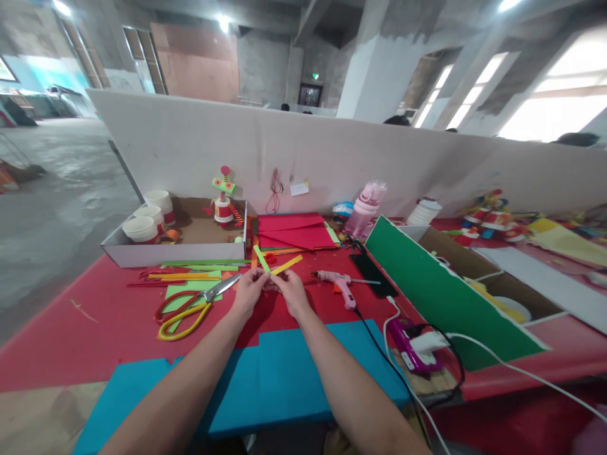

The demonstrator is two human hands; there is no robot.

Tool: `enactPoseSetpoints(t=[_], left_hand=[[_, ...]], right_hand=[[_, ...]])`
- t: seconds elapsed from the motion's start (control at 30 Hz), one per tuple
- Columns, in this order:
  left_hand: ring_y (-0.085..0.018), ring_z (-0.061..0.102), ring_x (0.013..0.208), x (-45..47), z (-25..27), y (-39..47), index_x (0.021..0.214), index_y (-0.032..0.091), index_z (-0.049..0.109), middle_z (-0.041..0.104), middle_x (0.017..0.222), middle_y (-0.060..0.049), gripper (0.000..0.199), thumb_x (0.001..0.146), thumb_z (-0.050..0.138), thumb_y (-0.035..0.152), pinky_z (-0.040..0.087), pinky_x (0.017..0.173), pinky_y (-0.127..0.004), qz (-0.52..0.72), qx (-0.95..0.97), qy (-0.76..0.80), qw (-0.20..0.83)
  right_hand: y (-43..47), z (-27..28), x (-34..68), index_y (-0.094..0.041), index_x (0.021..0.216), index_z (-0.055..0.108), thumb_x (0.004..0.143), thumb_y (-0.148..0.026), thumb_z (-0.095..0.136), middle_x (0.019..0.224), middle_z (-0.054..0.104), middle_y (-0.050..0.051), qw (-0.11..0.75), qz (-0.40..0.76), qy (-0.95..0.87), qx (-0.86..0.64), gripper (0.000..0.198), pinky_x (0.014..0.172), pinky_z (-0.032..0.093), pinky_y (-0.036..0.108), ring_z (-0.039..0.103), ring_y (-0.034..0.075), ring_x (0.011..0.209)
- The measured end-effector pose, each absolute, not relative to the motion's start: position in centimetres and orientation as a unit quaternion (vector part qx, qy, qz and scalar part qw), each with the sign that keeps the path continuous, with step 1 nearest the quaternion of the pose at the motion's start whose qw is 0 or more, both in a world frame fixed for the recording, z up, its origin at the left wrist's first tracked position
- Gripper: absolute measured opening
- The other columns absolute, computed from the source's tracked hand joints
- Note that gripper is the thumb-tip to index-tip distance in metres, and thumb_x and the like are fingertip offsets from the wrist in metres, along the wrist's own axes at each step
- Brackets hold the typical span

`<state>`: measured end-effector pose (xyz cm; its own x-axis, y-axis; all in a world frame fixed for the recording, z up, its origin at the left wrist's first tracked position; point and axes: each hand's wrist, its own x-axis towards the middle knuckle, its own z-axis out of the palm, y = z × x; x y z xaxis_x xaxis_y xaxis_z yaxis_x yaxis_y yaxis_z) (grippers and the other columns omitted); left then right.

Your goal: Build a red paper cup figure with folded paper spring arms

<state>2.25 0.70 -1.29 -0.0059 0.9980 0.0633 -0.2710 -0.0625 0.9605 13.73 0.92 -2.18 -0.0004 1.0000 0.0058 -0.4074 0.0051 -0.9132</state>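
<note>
My left hand (pixel 251 291) and my right hand (pixel 290 291) meet over the red tabletop, fingers pinched close together. Between them they grip two paper strips: a light green strip (pixel 260 258) slanting up to the left and a yellow strip (pixel 288 265) slanting up to the right. The strips cross at my fingertips, which partly hide the joint. Scissors (pixel 194 308) with red and yellow handles lie left of my left hand, on green paper (pixel 173 291). A pink glue gun (pixel 339 283) rests right of my right hand.
A box (pixel 175 254) with paper cups (pixel 140 229) and a paper robot figure (pixel 222 208) stands back left. Red paper (pixel 296 229), a pink bottle (pixel 366 208), a phone (pixel 374 276), a purple power strip (pixel 415 347) with cables and a green panel (pixel 441 297) lie around. Blue sheets (pixel 303 373) cover the front.
</note>
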Motion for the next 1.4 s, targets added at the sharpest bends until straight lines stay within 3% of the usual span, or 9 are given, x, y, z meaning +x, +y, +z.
enactPoseSetpoints(t=[0.47, 0.63, 0.73, 0.8, 0.9, 1.07, 1.23, 1.33, 1.4], left_hand=[[-0.010, 0.055, 0.055, 2.2, -1.0, 0.6, 0.073, 0.015, 0.064, 0.062, 0.062, 0.000, 0.032, 0.063, 0.080, 0.041, 0.043, 0.056, -0.022, 0.575, 0.427, 0.414, 0.562], [-0.008, 0.050, 0.053, 2.1, -1.5, 0.9, 0.072, 0.015, 0.063, 0.057, 0.059, 0.003, 0.031, 0.066, 0.077, 0.042, 0.039, 0.053, -0.020, 0.591, 0.428, 0.434, 0.528], [-0.009, 0.050, 0.053, 2.0, -1.6, 1.0, 0.073, 0.016, 0.063, 0.057, 0.059, 0.002, 0.031, 0.066, 0.077, 0.043, 0.039, 0.052, -0.020, 0.600, 0.419, 0.439, 0.521], [-0.009, 0.050, 0.052, 2.1, -1.5, 1.0, 0.073, 0.016, 0.062, 0.056, 0.058, 0.003, 0.032, 0.066, 0.077, 0.043, 0.039, 0.051, -0.020, 0.608, 0.413, 0.436, 0.520], [-0.008, 0.050, 0.052, 2.2, -1.1, 0.8, 0.070, 0.016, 0.061, 0.055, 0.056, 0.004, 0.032, 0.064, 0.078, 0.041, 0.039, 0.053, -0.020, 0.621, 0.402, 0.429, 0.517], [-0.008, 0.051, 0.053, 2.3, -0.7, 0.6, 0.071, 0.016, 0.062, 0.056, 0.059, 0.004, 0.032, 0.062, 0.080, 0.040, 0.041, 0.055, -0.020, 0.642, 0.373, 0.408, 0.532], [-0.007, 0.050, 0.053, 2.3, -0.8, 0.7, 0.072, 0.015, 0.062, 0.056, 0.059, 0.004, 0.032, 0.061, 0.081, 0.039, 0.039, 0.054, -0.020, 0.631, 0.353, 0.375, 0.581], [-0.007, 0.050, 0.053, 2.4, -0.9, 0.7, 0.070, 0.015, 0.063, 0.056, 0.059, 0.003, 0.032, 0.061, 0.081, 0.038, 0.038, 0.053, -0.019, 0.614, 0.373, 0.360, 0.595], [-0.007, 0.050, 0.054, 2.5, -1.0, 0.7, 0.070, 0.015, 0.064, 0.057, 0.060, 0.003, 0.030, 0.060, 0.081, 0.037, 0.039, 0.054, -0.019, 0.615, 0.376, 0.353, 0.597]], right_hand=[[0.9, -1.9, 13.7, -0.018, 0.082, 0.064, 0.062, -0.040, 0.076, 0.068, 0.068, 0.000, 0.595, 0.591, -0.394, -0.376, 0.032, 0.061, 0.053, 0.030, 0.064, 0.016, 0.059], [1.0, -1.4, 14.5, -0.019, 0.070, 0.059, 0.070, -0.053, 0.069, 0.063, 0.063, -0.001, 0.626, 0.482, -0.407, -0.459, 0.036, 0.060, 0.049, 0.026, 0.060, 0.014, 0.061], [0.9, -1.0, 15.0, -0.019, 0.061, 0.056, 0.078, -0.058, 0.059, 0.049, 0.050, -0.004, 0.640, 0.436, -0.422, -0.471, 0.042, 0.051, 0.041, 0.023, 0.049, 0.010, 0.049], [0.7, -0.7, 15.0, -0.021, 0.066, 0.054, 0.081, -0.060, 0.054, 0.044, 0.041, -0.008, 0.646, 0.451, -0.411, -0.460, 0.041, 0.042, 0.031, 0.022, 0.036, 0.008, 0.039], [0.1, -0.5, 14.8, -0.023, 0.082, 0.053, 0.083, -0.058, 0.051, 0.048, 0.048, -0.009, 0.651, 0.457, -0.403, -0.452, 0.034, 0.037, 0.025, 0.020, 0.031, 0.008, 0.036], [-1.9, -0.4, 15.0, -0.021, 0.075, 0.060, 0.087, -0.054, 0.050, 0.064, 0.067, 0.002, 0.623, 0.356, -0.493, -0.492, 0.037, 0.058, 0.047, 0.026, 0.058, 0.015, 0.056], [-1.8, -0.5, 14.5, -0.021, 0.105, 0.061, 0.087, -0.052, 0.050, 0.086, 0.071, 0.004, 0.617, 0.365, -0.496, -0.490, 0.037, 0.062, 0.051, 0.028, 0.063, 0.016, 0.061], [-0.5, -0.4, 13.3, -0.020, 0.110, 0.062, 0.079, -0.051, 0.061, 0.104, 0.070, 0.007, 0.614, 0.375, -0.499, -0.483, 0.043, 0.082, 0.052, 0.032, 0.067, 0.021, 0.091], [0.1, -0.3, 12.7, -0.020, 0.114, 0.063, 0.080, -0.051, 0.061, 0.116, 0.067, 0.009, 0.603, 0.355, -0.523, -0.487, 0.046, 0.098, 0.045, 0.037, 0.060, 0.024, 0.112]])
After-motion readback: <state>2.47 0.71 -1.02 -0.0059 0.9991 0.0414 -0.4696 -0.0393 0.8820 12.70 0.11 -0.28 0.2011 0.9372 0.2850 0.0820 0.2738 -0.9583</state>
